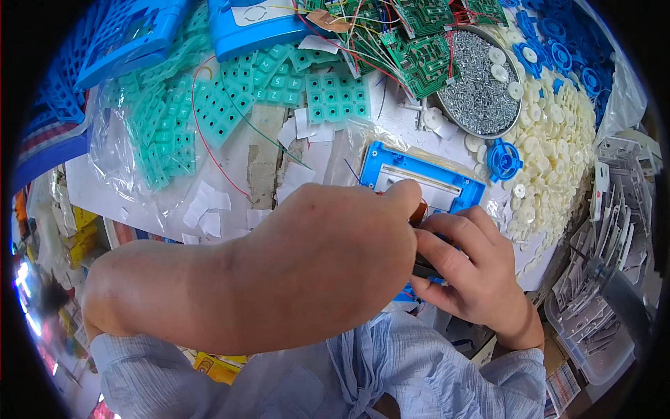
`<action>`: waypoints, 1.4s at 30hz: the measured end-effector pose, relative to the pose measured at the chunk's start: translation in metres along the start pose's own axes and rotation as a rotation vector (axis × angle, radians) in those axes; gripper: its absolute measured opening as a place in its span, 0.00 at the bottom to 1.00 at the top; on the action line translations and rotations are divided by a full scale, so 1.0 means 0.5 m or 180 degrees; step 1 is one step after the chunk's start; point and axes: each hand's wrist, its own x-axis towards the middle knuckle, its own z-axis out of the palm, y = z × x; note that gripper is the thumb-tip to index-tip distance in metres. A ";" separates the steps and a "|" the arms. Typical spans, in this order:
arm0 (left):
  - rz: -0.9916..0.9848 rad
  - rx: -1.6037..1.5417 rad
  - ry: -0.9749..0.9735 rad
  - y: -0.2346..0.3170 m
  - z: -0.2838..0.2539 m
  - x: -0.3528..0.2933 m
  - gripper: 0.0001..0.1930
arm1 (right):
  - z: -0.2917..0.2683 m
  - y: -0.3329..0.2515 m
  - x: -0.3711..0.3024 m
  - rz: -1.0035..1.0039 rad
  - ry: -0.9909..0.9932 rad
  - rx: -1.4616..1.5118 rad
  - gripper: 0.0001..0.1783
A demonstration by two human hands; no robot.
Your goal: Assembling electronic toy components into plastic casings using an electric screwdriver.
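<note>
A blue plastic housing (474, 193) with a pale inner panel lies on the table before me. My left hand (342, 244) reaches over its near left part, back upward and fingers closed. Most of those fingers are hidden, so what they grip does not show. On the housing's right side, my right hand (478, 272) has curled fingers with the thumb below, closed at a dark part in the housing. Between the hands, a small orange-brown piece (419, 214) shows; its kind is unclear. My left wrist and hand cover much of the housing's near side.
Teal rubber keypads (338, 98) and green circuit boards (422, 63) with wires lie at the back. A round metal tin (481, 133) holds screws. Cream plastic discs (551, 153) and a blue wheel-like part (504, 160) lie right; a clear box (593, 363) holds white parts.
</note>
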 end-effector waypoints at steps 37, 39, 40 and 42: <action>0.0373 -0.0650 0.0202 -0.065 0.000 0.084 0.08 | 0.011 0.003 -0.009 0.0110 0.0297 0.0540 0.34; 0.0362 -0.0580 0.0228 -0.063 -0.001 0.084 0.07 | 0.012 0.004 -0.011 0.0103 0.0349 0.0600 0.33; 0.0369 -0.0542 0.0276 -0.062 0.000 0.081 0.07 | 0.012 0.005 -0.011 0.0096 0.0372 0.0628 0.33; 0.0425 -0.0470 0.0297 -0.060 -0.001 0.081 0.07 | 0.012 0.005 -0.012 0.0083 0.0378 0.0624 0.34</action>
